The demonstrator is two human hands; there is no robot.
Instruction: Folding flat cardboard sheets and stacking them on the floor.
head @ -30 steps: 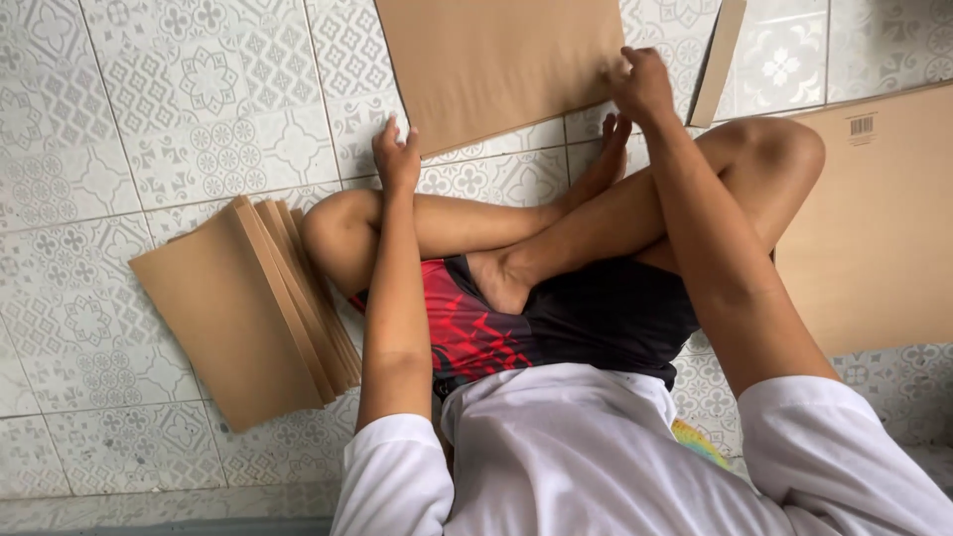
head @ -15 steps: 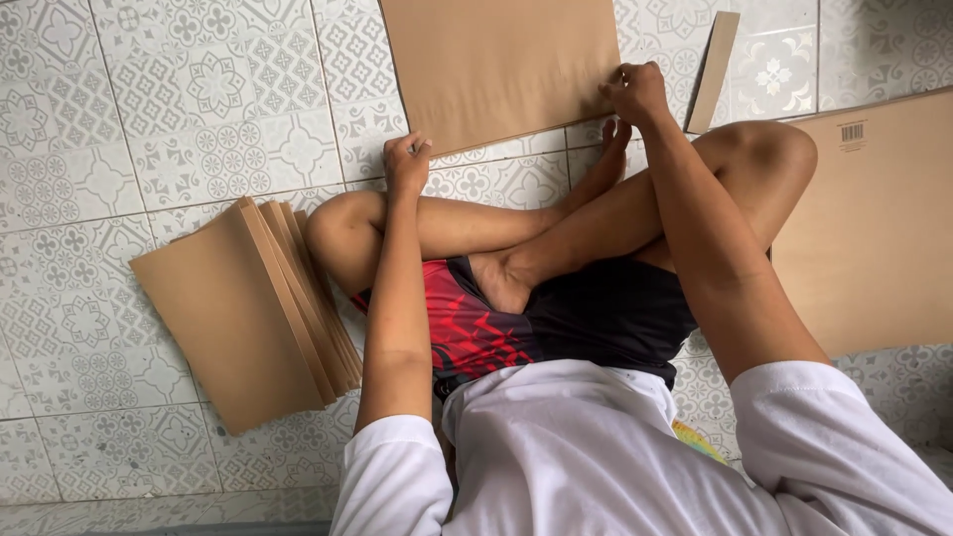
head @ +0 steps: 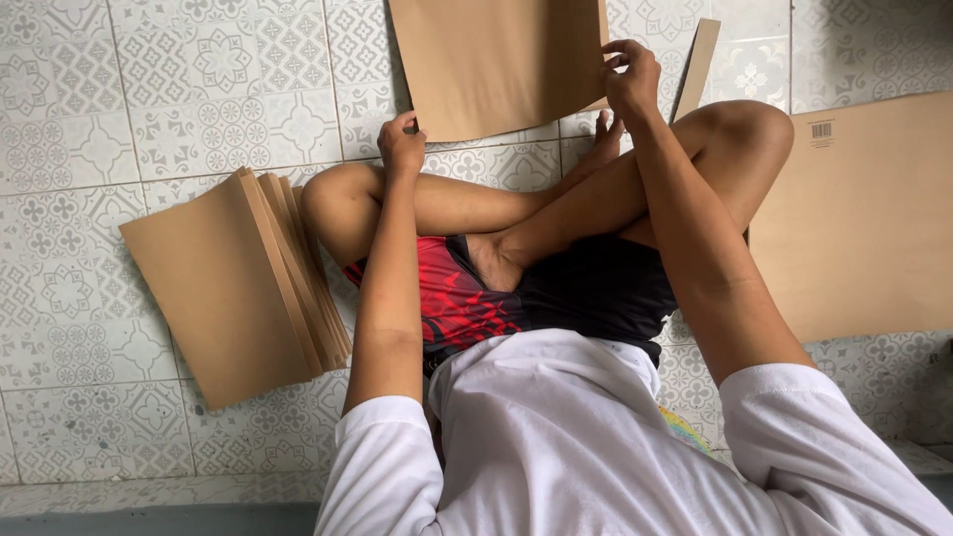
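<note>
A: Head camera, looking down. What's different from a second ago?

B: The brown cardboard sheet (head: 496,62) has come closer to the person and now lies squarer to them. The left hand (head: 401,145) was flat on the tiled floor (head: 149,109) beside the knee; now it is curled at the sheet's near left corner, fingers closed around that corner. The right hand (head: 629,77) was pressing on the near right corner; now it is raised a little, fingertips pinching the sheet's right edge.

A: So what does that mean for the work in hand?

B: My reading is that both hands have gone from steadying the sheet to gripping it at two points. The person sits cross-legged and the sheet is just beyond the knees, partly running out of the top of the picture.

A: Any packages or labels?

B: A fanned stack of brown sheets (head: 238,288) lies on the floor to the person's left, well apart from the hands. A large flat brown board (head: 854,228) lies to the right, partly under the right knee, with a small barcode label (head: 821,130) near its upper left corner. A narrow cardboard strip (head: 698,60) sits just beyond the right hand, angled.

A: Anything else marked?

B: No, nothing that I can make out.
</note>
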